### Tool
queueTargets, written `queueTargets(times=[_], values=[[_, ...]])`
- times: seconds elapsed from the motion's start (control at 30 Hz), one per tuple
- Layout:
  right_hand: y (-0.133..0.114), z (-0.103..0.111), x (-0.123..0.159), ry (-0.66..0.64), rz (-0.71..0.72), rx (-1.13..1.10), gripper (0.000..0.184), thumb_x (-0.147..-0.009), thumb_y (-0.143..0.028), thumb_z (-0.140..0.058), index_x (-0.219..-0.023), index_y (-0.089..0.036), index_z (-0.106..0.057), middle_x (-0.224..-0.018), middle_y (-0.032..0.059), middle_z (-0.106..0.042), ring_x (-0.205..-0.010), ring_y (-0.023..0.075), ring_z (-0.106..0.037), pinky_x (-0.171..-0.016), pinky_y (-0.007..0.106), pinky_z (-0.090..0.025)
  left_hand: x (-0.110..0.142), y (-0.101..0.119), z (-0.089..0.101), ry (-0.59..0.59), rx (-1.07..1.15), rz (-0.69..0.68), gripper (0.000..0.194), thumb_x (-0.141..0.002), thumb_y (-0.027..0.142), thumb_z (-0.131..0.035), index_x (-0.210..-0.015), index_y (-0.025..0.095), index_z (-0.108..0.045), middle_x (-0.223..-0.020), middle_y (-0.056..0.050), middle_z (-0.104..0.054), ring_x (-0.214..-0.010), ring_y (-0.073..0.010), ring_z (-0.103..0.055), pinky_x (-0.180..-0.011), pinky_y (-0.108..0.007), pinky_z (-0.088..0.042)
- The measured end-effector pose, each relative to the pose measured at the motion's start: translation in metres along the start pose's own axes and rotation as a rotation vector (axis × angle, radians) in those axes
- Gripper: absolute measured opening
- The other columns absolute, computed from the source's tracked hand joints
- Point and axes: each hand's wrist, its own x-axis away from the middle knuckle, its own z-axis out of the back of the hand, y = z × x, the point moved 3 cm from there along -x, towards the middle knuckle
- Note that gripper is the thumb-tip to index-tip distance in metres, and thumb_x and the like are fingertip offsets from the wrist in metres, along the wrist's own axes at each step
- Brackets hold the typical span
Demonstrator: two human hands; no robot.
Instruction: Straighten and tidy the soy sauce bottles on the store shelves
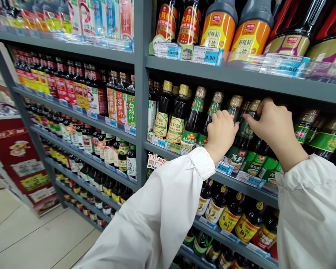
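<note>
our right hand (277, 125) touches a bottle (243, 135) standing on the shelf (240, 185), left hand (221, 132) near it. we cannot tell grips or what remains.

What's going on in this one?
A person in white cloth sleeves reaches into a gray shelf. The right hand is at the neck of a dark, slender bottle with a gold cap and green label, standing in its row. The left hand is before similar bottles; its grip is unclear.
</note>
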Motion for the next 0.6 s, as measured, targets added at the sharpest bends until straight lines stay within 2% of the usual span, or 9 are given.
queueTargets(times=[0.1, 0.2, 0.27, 0.37, 0.47, 0.6], values=[[-0.001, -0.001, 0.000, -0.006, -0.006, -0.013, 0.057, -0.091, -0.066, -0.055, -0.114, -0.015, -0.060, -0.083, 0.0139, -0.061, -0.084, 0.0339, -0.060, -0.076, 0.045, -0.045, 0.001, 0.002, -0.002, 0.007, -0.008, 0.014, 0.040, -0.104, 0.048, -0.049, -0.121, 0.013, -0.058, -0.124, -0.018, -0.061, -0.120, -0.0298, -0.058, -0.085, -0.028, -0.054], [0.000, 0.002, 0.005, -0.026, -0.052, 0.015, 0.053, -0.091, -0.064, -0.057, -0.110, -0.015, -0.062, -0.083, 0.0143, -0.062, -0.085, 0.0346, -0.060, -0.077, 0.045, -0.045, 0.000, -0.007, 0.005, -0.028, 0.034, -0.018, 0.042, -0.103, 0.051, -0.048, -0.121, 0.014, -0.059, -0.122, -0.017, -0.063, -0.118, -0.0289, -0.060, -0.086, -0.029, -0.054], [0.001, 0.009, 0.013, -0.031, -0.068, 0.045, 0.047, -0.091, -0.062, -0.057, -0.105, -0.017, -0.064, -0.080, 0.0131, -0.063, -0.084, 0.0348, -0.061, -0.076, 0.045, -0.045, -0.003, -0.022, 0.019, -0.033, 0.103, -0.061, 0.043, -0.104, 0.052, -0.047, -0.124, 0.016, -0.059, -0.122, -0.015, -0.064, -0.114, -0.0265, -0.063, -0.088, -0.030, -0.054], [-0.004, 0.024, 0.032, -0.023, -0.065, 0.066, 0.042, -0.093, -0.061, -0.055, -0.100, -0.021, -0.065, -0.075, 0.0114, -0.062, -0.082, 0.0349, -0.061, -0.074, 0.045, -0.045, -0.008, -0.058, 0.045, 0.097, 0.178, -0.082, 0.037, -0.107, 0.042, -0.041, -0.132, 0.020, -0.057, -0.126, -0.012, -0.064, -0.115, -0.0232, -0.063, -0.095, -0.032, -0.052], [-0.022, 0.037, 0.052, 0.028, -0.036, 0.030, 0.038, -0.097, -0.056, -0.048, -0.104, -0.022, -0.064, -0.080, 0.0122, -0.064, -0.083, 0.0339, -0.061, -0.073, 0.044, -0.044, -0.013, -0.091, 0.059, 0.214, 0.170, -0.038, 0.031, -0.107, 0.030, -0.039, -0.129, 0.020, -0.058, -0.128, -0.010, -0.064, -0.118, -0.0225, -0.062, -0.102, -0.034, -0.049], [-0.063, 0.031, 0.060, 0.070, 0.089, -0.081, 0.032, -0.100, -0.044, -0.043, -0.113, -0.021, -0.061, -0.096, 0.0154, -0.065, -0.093, 0.0329, -0.059, -0.078, 0.042, -0.044, -0.019, -0.111, 0.046, 0.165, 0.111, 0.019, 0.029, -0.103, 0.032, -0.050, -0.126, 0.016, -0.058, -0.129, -0.014, -0.064, -0.120, -0.0250, -0.062, -0.105, -0.036, -0.048]])
